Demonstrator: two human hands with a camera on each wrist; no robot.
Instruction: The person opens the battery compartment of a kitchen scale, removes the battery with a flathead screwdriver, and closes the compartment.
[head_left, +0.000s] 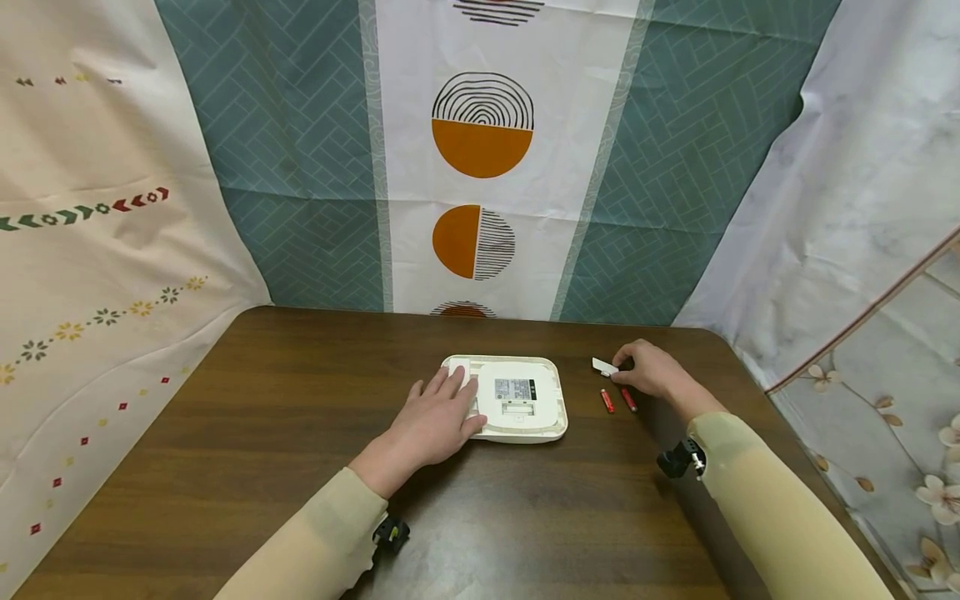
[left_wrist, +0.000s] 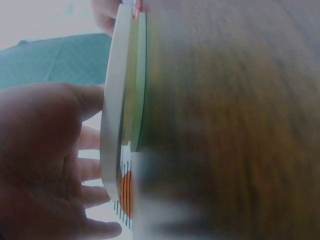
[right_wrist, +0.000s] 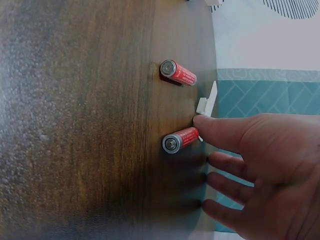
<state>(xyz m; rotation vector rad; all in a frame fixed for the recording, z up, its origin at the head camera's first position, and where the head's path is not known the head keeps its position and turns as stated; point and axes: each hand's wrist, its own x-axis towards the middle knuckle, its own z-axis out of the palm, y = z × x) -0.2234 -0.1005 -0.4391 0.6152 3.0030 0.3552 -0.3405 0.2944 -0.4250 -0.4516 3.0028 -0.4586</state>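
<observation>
A white, flat device (head_left: 536, 423) with rounded corners, like an upturned kitchen scale, lies on the table with its underside up. A printed label and an uncovered battery compartment (head_left: 518, 408) show on it. My left hand (head_left: 435, 421) rests on the device's left side, fingers outstretched; its edge (left_wrist: 112, 110) shows beside the thumb in the left wrist view. Off to the right, my right hand (head_left: 651, 371) pinches a small white battery cover (head_left: 603, 367) by one end, tilted up (right_wrist: 212, 98). Two red batteries, one (right_wrist: 179, 73) left of the other (right_wrist: 181, 139) in the head view, lie just in front of that hand.
The dark wooden table (head_left: 300, 375) reaches back to a patterned curtain (head_left: 480, 250). More cloth hangs along the left and right sides. Both wrists carry small black cameras, the left one (head_left: 392, 532) low over the table.
</observation>
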